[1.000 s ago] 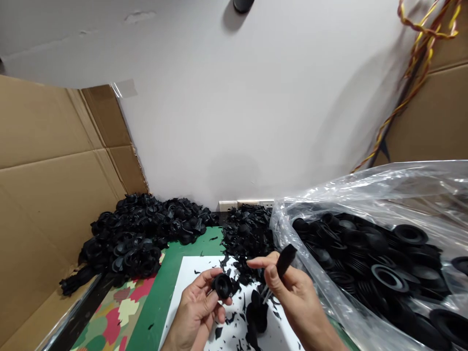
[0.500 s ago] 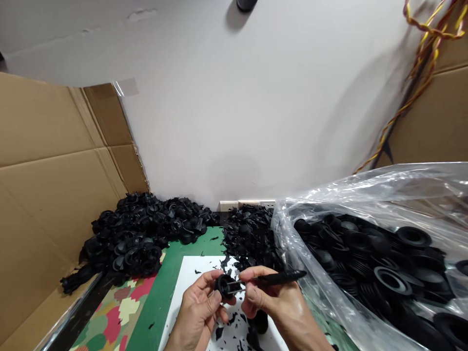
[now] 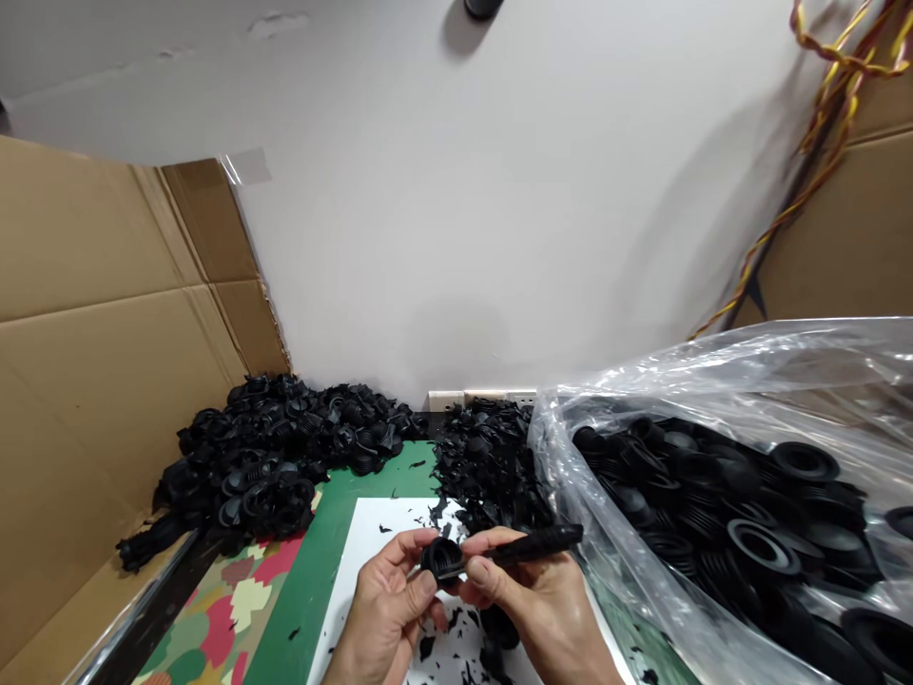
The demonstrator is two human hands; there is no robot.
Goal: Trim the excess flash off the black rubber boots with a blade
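Between the thumb and fingers of my left hand (image 3: pixel 396 595) is a small ribbed black rubber boot (image 3: pixel 443 554), its round opening turned up toward me. My right hand (image 3: pixel 524 580) is closed around a black-handled tool (image 3: pixel 538 545) with a thin metal end. That metal end lies at the boot's opening, partly hidden by the rim and my fingers. Both hands are close together over a white sheet (image 3: pixel 357 547) strewn with black scraps. Another black rubber piece (image 3: pixel 499 628) lies under my right hand.
A heap of ribbed black rubber parts (image 3: pixel 278 457) lies at the left by a cardboard panel (image 3: pixel 106 285). Black trimmings (image 3: pixel 492 466) are piled behind my hands. At the right, a clear plastic bag (image 3: pixel 571 485) holds several black rubber boots (image 3: pixel 763 547). A green mat (image 3: pixel 285 609) lies underneath.
The tool in my right hand has turned slightly and moved left, closer into the boot. Its two thin metal prongs, visible apart before, now show as one end across the opening.
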